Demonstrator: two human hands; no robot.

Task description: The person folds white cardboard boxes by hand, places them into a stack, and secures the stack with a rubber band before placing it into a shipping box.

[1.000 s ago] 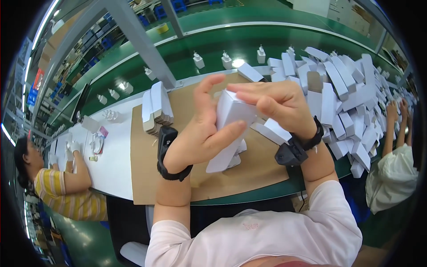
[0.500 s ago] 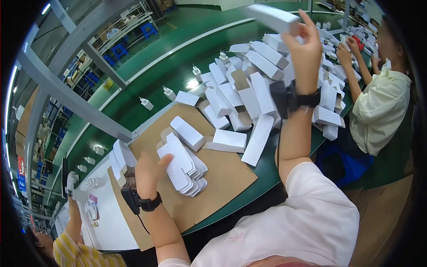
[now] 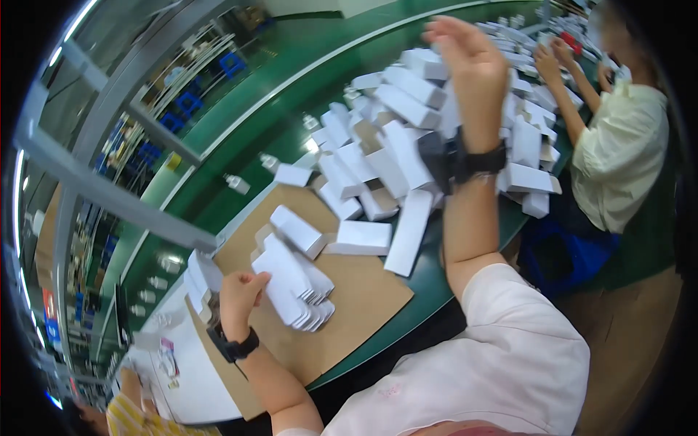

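**White boxes: one tossed, the next under the hand**

White cardboard fills the head view. Half a second ago the right hand held a folded box high at the upper right; now it is open and holds nothing, fingers spread above the heap of folded boxes that runs across the green bench. So that box has gone to the heap, though I cannot tell which one it is.

The left hand, low and left of centre, has stayed on the fanned stack of flat box blanks, fingers curled on its near edge; whether it grips one I cannot tell. The stack lies on a brown cardboard sheet. At the right edge, another person's hands work the same heap.
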